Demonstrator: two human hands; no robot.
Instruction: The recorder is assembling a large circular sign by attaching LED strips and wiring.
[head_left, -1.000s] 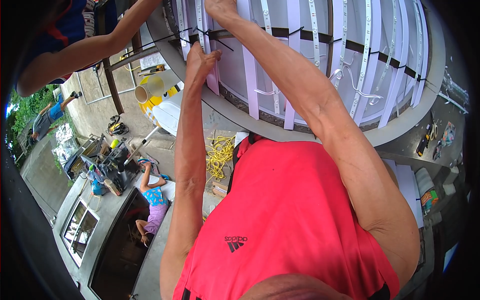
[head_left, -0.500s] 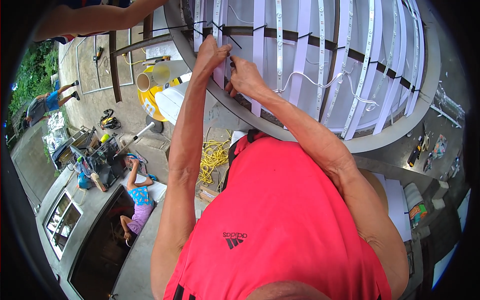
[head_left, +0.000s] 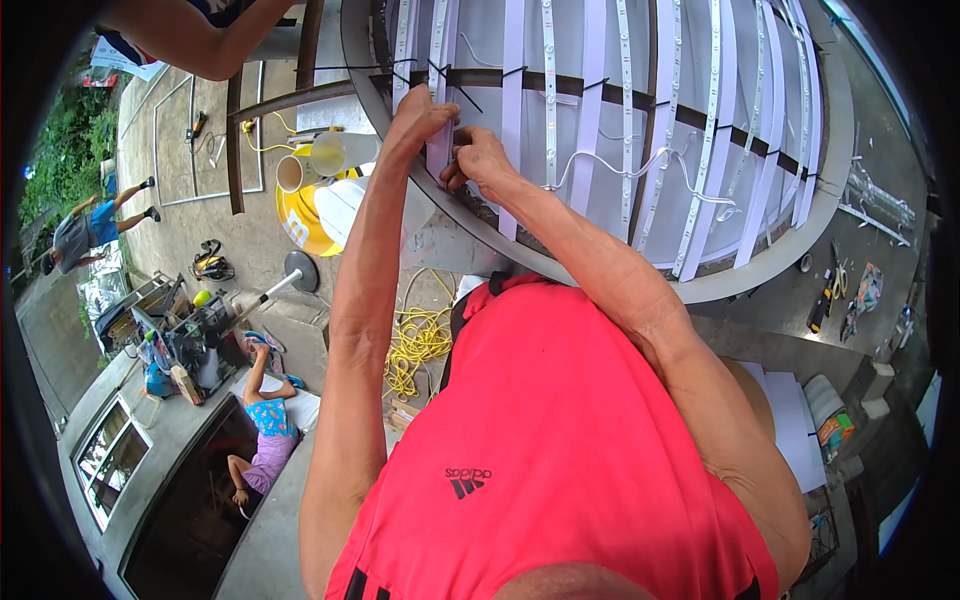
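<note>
A round grey metal sign frame (head_left: 735, 287) fills the upper right, with pale slats crossing it under LED strips (head_left: 550, 95). Black cable ties (head_left: 593, 84) bind the slats to a dark metal bar (head_left: 540, 82). My left hand (head_left: 424, 115) closes around a slat near the left rim, below its cable tie. Beside it, just right, my right hand (head_left: 482, 160) has its fingers curled by that slat's lower end. What the right fingertips pinch, if anything, is hidden. A white wire (head_left: 625, 172) runs loosely across the strips.
Another person's arm (head_left: 210, 40) reaches in at the upper left. Yellow cable (head_left: 418, 345) lies coiled below the frame. A person in purple (head_left: 270, 460) leans over a dark opening at lower left; another person (head_left: 85, 232) is farther off. Scissors (head_left: 838, 283) lie at right.
The view has shifted slightly, so the frame sits a little lower and farther left. My right hand has drawn in closer to the slat, its fingers more curled. The left keeps its hold.
</note>
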